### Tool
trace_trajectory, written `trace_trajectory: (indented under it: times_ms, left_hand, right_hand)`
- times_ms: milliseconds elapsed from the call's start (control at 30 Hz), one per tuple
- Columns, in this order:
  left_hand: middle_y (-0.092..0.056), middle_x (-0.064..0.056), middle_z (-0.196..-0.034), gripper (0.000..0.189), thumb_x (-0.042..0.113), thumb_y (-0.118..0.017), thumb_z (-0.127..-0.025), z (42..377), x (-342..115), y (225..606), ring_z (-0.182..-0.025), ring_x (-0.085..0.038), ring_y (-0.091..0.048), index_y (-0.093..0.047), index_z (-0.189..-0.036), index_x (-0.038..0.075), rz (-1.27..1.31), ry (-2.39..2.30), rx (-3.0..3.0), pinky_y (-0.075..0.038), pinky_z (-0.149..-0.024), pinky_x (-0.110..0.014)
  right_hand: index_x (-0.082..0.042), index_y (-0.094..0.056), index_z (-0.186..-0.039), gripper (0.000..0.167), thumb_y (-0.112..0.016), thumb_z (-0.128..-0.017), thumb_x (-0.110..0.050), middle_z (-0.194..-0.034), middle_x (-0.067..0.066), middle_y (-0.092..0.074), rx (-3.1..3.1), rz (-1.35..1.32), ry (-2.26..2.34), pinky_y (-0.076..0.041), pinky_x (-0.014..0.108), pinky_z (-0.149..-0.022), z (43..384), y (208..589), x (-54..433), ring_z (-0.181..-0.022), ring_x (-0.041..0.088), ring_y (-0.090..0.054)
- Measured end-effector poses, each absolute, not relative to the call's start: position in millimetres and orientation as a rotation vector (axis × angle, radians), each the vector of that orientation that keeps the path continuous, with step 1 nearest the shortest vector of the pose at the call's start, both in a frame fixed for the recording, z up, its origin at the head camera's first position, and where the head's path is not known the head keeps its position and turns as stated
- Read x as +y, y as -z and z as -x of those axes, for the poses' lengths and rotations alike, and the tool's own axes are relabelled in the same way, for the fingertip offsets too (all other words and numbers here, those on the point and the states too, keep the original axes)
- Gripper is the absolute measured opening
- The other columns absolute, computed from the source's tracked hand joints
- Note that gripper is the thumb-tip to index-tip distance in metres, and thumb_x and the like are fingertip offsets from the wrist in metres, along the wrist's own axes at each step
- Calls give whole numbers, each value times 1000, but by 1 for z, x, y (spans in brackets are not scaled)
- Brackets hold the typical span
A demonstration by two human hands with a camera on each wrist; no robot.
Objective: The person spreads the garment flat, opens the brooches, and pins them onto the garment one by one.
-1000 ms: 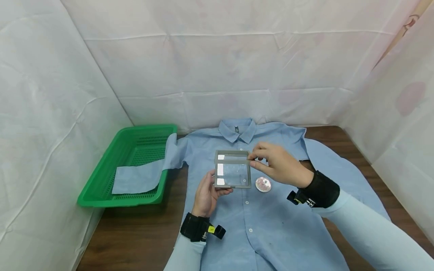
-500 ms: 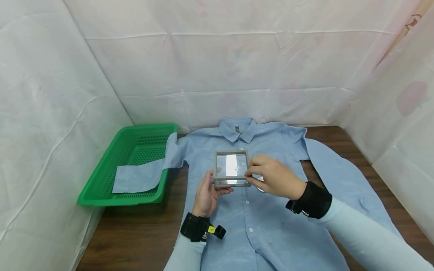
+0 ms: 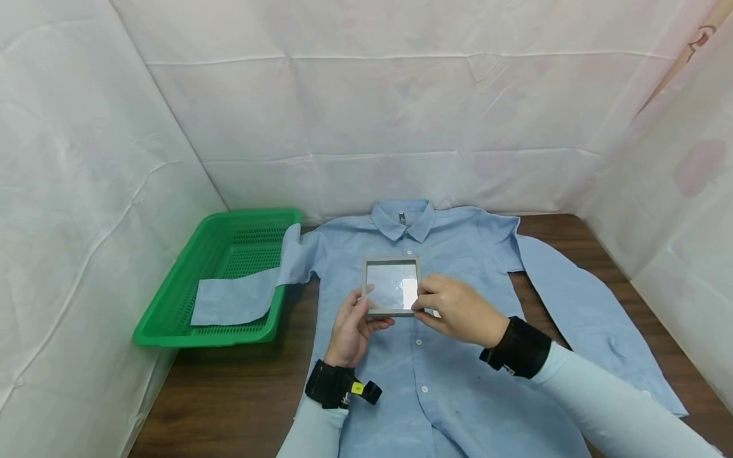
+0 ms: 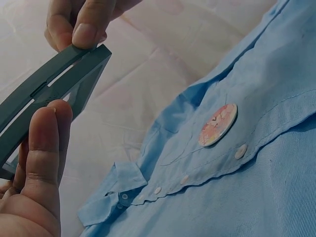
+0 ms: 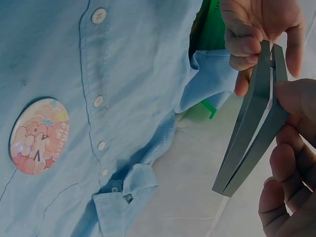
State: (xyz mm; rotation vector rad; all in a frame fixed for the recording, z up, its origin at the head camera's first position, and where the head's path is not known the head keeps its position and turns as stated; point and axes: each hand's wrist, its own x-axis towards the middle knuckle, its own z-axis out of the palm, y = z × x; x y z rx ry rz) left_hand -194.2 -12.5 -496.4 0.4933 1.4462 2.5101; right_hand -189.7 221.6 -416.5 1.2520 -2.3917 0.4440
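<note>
A square grey hinged display frame [image 3: 392, 259] with clear film panes is held above the blue shirt [image 3: 435, 407]. My left hand [image 3: 349, 334] grips its lower left side, fingers beneath it and thumb along the edge. At its lower right corner, my right hand [image 3: 460, 312] pinches the rim between thumb and fingers. Both wrist views show the frame's two halves lying almost together, a thin gap between them. On the shirt front lies a round pink patterned badge [image 5: 40, 136]; the right hand mostly hides it in the head view.
A green plastic basket [image 3: 200, 342] stands to the left, with one shirt sleeve [image 3: 235, 299] draped into it. The other sleeve [image 3: 595, 305] spreads across the brown wooden table [image 3: 240, 401] at right. White sheets [image 3: 366, 108] hang behind and at both sides.
My right hand has moved down along the frame's right side, swinging its upper half toward me until it lies nearly flat on the lower half. The left hand has kept its hold.
</note>
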Motion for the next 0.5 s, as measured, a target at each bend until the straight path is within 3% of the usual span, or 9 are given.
trace_trajectory:
  times_ms: [267, 500]
  left_hand:
    - [-48, -36, -121, 54, 22, -41, -105, 194, -13, 497, -82, -23, -69, -21, -146, -6, -480, -2506, 1436, -56, -74, -29]
    - [-52, -28, -120, 52, 24, -42, -105, 194, -13, 499, -85, -23, -68, -24, -144, -5, -508, -2506, 1433, -56, -76, -30]
  right_hand:
    - [-16, -73, -83, 8, -80, -79, -16, -84, -6, -52, -2402, -1239, -452, -43, 24, -63, 189, 421, 222, -76, 8, -45]
    - [-15, -73, -82, 8, -80, -79, -14, -82, -7, -50, -2387, -1243, -462, -43, 24, -63, 188, 422, 222, -76, 8, -45]
